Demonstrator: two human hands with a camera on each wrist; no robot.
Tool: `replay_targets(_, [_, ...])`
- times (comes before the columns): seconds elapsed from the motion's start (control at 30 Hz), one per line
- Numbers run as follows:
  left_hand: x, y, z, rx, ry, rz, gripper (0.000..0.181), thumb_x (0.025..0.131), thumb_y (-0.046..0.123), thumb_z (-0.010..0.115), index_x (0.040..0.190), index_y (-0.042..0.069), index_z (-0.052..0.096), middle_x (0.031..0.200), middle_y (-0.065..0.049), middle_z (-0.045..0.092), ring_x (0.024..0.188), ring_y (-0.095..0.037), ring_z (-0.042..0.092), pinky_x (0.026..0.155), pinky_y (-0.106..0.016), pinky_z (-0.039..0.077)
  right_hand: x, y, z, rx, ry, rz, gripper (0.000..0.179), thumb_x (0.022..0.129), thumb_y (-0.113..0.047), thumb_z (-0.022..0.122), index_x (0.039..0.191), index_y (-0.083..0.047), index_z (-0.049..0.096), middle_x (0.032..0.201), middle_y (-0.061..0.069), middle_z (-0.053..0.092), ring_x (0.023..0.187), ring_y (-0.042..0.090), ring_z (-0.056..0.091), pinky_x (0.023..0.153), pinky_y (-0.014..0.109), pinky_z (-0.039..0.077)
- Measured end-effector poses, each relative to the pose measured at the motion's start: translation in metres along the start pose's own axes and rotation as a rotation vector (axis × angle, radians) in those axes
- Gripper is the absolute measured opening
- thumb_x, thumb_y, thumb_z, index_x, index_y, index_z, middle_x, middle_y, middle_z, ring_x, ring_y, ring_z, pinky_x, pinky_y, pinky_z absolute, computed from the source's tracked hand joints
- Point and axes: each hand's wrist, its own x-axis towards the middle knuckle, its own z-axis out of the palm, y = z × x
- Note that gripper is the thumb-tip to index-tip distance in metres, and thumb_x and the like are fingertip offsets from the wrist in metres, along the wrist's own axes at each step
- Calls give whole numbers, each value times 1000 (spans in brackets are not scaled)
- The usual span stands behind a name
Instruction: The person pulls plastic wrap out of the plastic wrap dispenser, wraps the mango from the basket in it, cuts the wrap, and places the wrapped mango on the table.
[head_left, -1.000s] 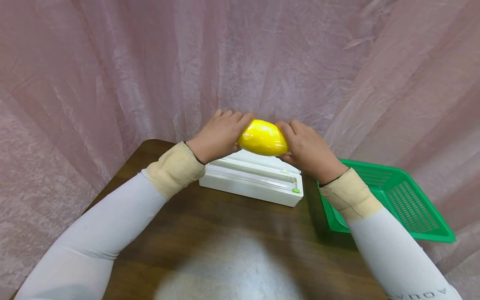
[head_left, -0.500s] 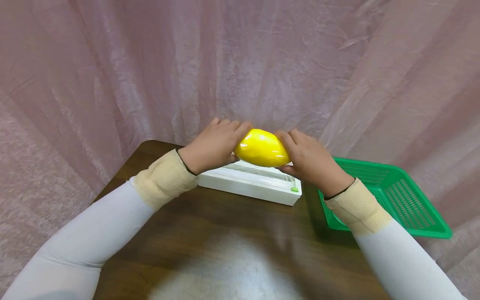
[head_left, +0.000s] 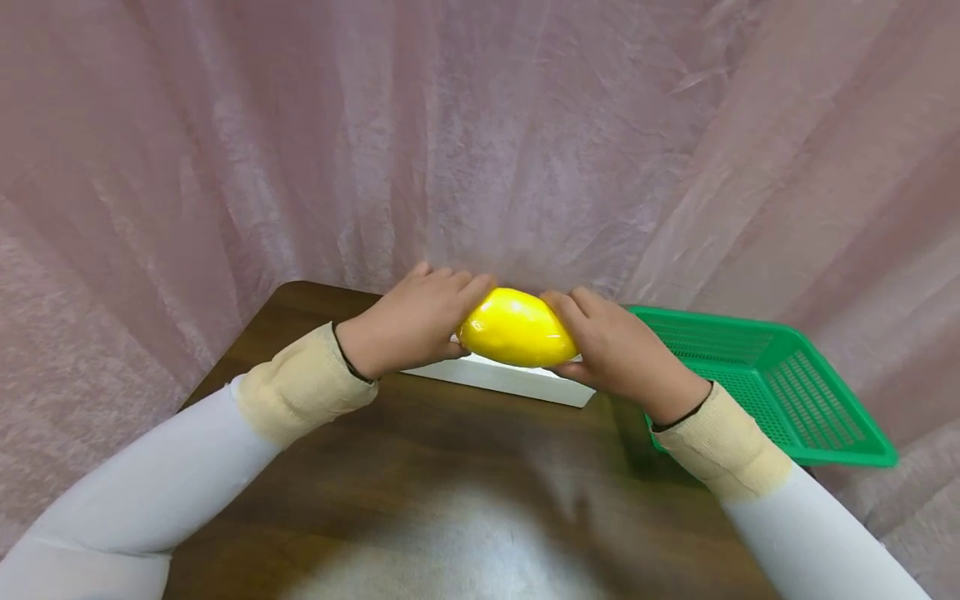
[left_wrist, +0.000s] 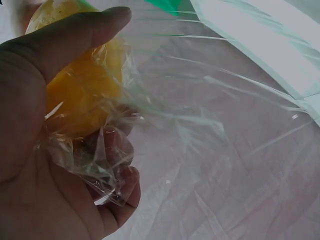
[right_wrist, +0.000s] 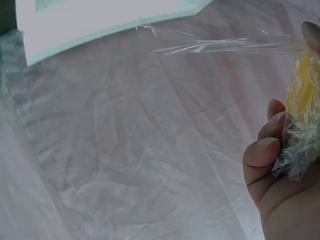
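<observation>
Both hands hold a smooth, shiny yellow fruit (head_left: 517, 329), one at each end, in front of a white cling film dispenser (head_left: 502, 381). My left hand (head_left: 416, 321) grips its left end, thumb and fingers on opposite sides. The right hand (head_left: 618, 346) holds the other end the same way. Clear cling film (left_wrist: 107, 155) is bunched around the fruit inside the left palm. From there, stretched strands run toward the dispenser in the left wrist view. More crumpled film (right_wrist: 295, 150) shows between the right fingers. Fruit and hands hide most of the dispenser's top in the head view.
A green perforated basket (head_left: 712, 317) stands to the right, partly behind the right forearm. Brown wooden table (head_left: 420, 467) spreads out under the arms. Pink curtain (head_left: 480, 150) hangs close behind the table's far edge.
Both hands have lowered the fruit toward the person and slightly left. It now covers more of the dispenser. The grip on both ends looks the same.
</observation>
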Motion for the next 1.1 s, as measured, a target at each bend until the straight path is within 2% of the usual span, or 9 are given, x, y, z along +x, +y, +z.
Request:
replay_targets(0.17, [-11, 5, 3, -11, -29, 14, 74, 72, 28, 90, 131, 13, 47, 108, -4, 68, 92, -28, 62, 81, -39, 43, -8, -13, 4, 2, -40, 37, 79, 71, -26, 92, 132, -3, 48, 95, 11, 55, 73, 23, 55, 66, 35, 55])
replay_targets(0.4, [-26, 15, 14, -40, -44, 31, 62, 72, 29, 87, 119, 14, 50, 91, -1, 64, 75, -24, 57, 68, -35, 40, -22, -28, 14, 33, -49, 32, 72, 74, -28, 87, 131, -4, 50, 91, 7, 53, 67, 18, 50, 61, 31, 52])
replay_targets(0.6, [-38, 24, 28, -95, -60, 37, 58, 69, 27, 89, 113, 14, 52, 90, 2, 64, 80, -21, 60, 72, -38, 43, -39, -41, 30, 79, -79, 70, 73, 72, -28, 87, 132, -7, 51, 93, 4, 54, 67, 16, 51, 62, 31, 53])
replay_targets(0.8, [-51, 28, 49, -148, -85, 50, 62, 70, 29, 90, 117, 15, 52, 96, 1, 67, 84, -22, 62, 72, -37, 44, -51, -52, 44, 121, -148, 122, 75, 72, -33, 87, 134, -11, 51, 95, 0, 55, 70, 13, 53, 63, 30, 53])
replay_targets(1.0, [-59, 29, 66, -175, -51, 79, 64, 66, 28, 93, 115, 15, 52, 97, 2, 66, 89, -20, 63, 73, -38, 45, -61, -58, 57, 137, -156, 126, 78, 69, -29, 90, 134, -9, 51, 103, 2, 58, 79, 14, 57, 70, 31, 57])
replay_targets(1.1, [-62, 30, 75, -188, -66, 74, 66, 65, 29, 94, 114, 15, 52, 96, 1, 66, 88, -19, 63, 71, -36, 43, -67, -59, 65, 146, -165, 131, 79, 69, -29, 90, 134, -9, 51, 102, 2, 57, 77, 13, 56, 69, 30, 56])
